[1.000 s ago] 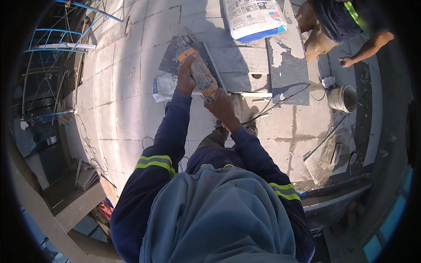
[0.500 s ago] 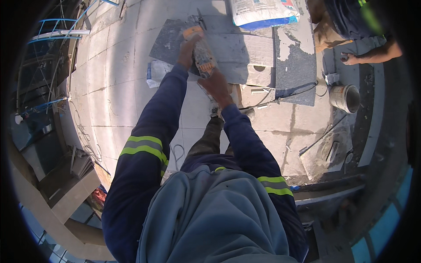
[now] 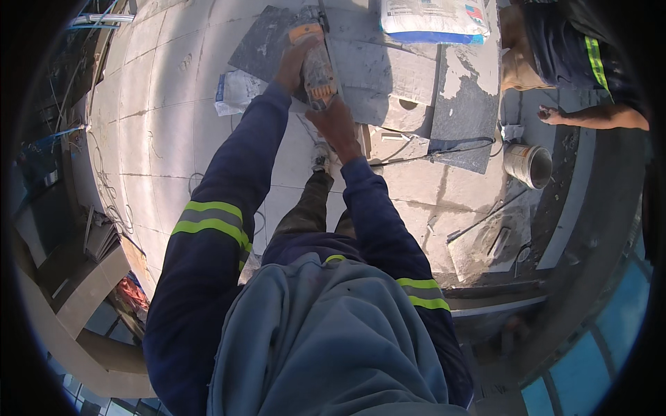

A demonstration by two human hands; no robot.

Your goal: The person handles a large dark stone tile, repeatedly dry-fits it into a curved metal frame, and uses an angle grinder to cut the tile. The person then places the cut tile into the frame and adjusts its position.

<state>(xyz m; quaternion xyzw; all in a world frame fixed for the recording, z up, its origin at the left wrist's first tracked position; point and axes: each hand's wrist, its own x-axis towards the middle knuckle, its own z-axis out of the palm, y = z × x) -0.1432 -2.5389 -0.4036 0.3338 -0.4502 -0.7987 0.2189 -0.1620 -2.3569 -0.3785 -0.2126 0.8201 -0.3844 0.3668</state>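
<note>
A dusty angle grinder (image 3: pixel 320 75) with orange parts is in both my hands, its head pointing away from me. My left hand (image 3: pixel 292 66) is closed round its left side near the orange front. Nearer to me, my right hand (image 3: pixel 334 126) wraps the rear end; some of its fingers are hidden. The thin edge of a disc (image 3: pixel 322 15) shows at the head's right side. Beneath and to the left lies a dark grey slab (image 3: pixel 255 47), reaching under the grinder. Whether the disc touches the slab, I cannot tell.
A white and blue bag (image 3: pixel 433 24) stands at the far right, beside a patchy grey board (image 3: pixel 451 104). A black cable (image 3: pixel 409 159) runs right from near my right hand. Further right are a bucket (image 3: pixel 517 165) and another person's hand (image 3: pixel 551 114). A crumpled wrapper (image 3: pixel 236 93) lies left.
My view has shifted, so the bucket and floor sit further left. The grinder stays in both hands, close to the slab. The other person's arm shows more fully.
</note>
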